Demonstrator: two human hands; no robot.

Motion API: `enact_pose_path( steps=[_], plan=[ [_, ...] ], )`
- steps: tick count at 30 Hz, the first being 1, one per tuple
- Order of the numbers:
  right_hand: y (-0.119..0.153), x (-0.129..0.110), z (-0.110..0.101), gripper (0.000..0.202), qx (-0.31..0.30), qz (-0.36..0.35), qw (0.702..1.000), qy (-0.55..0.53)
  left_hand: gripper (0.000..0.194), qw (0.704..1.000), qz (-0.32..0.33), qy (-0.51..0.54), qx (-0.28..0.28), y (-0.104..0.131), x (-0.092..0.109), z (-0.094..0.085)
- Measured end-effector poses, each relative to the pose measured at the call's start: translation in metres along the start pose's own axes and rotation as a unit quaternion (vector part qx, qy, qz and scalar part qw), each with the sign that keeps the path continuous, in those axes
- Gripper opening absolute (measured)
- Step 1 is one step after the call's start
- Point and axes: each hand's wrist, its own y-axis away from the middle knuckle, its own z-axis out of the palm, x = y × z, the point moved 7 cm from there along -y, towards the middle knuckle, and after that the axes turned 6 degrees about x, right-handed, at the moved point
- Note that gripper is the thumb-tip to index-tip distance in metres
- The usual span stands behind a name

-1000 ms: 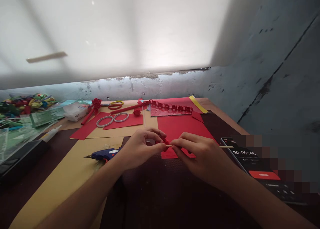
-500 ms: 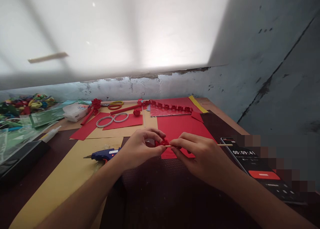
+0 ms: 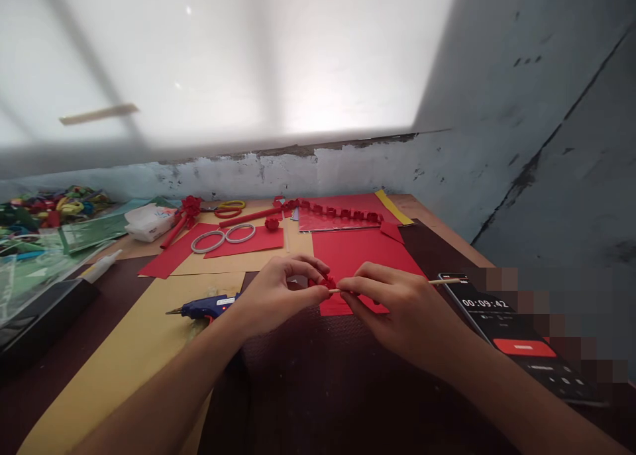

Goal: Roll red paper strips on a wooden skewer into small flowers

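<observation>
As red paper (image 3: 325, 283) is close-pinched by the left hand (image 3: 271, 297) and, toward three o'clock, a stick (image 3: 444, 281) by the right hand (image 3: 400, 295), tearing could be caused by overtwisting.

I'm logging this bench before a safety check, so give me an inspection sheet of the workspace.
Surface: dark tabletop, partly under tan paper and red sheets.
Job's things: pale stick and crumpled red piece, meeting at the fingertips.
Clutter: blue glue gun, small light lit; two pale rings; white container; colourful pieces at far left; phone at right, reading 00:09:42.
Hands: left hand at the red piece, partly hiding it; right hand pinches the stick.
Cables: nothing seen.
Surroundings: wall cracked, paint peeling.
</observation>
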Motion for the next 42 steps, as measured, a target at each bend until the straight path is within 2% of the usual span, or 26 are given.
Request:
enact_pose_path(
  steps=[4, 11, 19, 26, 31, 42],
  plan=[
    [-0.0006, -0.0014, -0.001, 0.021, 0.002, -0.004, 1.0, 0.003, 0.022, 1.0, 0.005, 0.014, 0.0, 0.0, 0.0035, 0.0004],
    [0.0, 0.0015, 0.0009, 0.018, -0.004, 0.011, 1.0, -0.014, 0.017, 1.0, -0.015, 0.012, -0.001, 0.0002, -0.0017, 0.0014],
    [0.001, 0.0016, 0.0022, 0.02, -0.013, 0.008, 1.0, -0.005, 0.019, 1.0, -0.01, 0.007, -0.009, 0.0009, -0.0002, 0.003],
    [0.002, 0.0038, 0.0034, 0.016, -0.006, 0.009, 1.0, 0.01, 0.017, 1.0, 0.001, -0.023, 0.013, 0.0002, -0.0026, 0.0008],
    [0.0009, 0.0042, 0.0019, 0.017, -0.002, 0.02, 1.0, 0.002, 0.02, 0.999, 0.017, -0.046, -0.001, -0.0001, -0.0006, 0.0024],
    [0.0006, 0.0045, 0.0019, 0.017, 0.002, 0.022, 1.0, 0.006, 0.019, 0.999, 0.019, -0.045, 0.008, 0.0001, -0.0016, 0.0017]
  ],
)
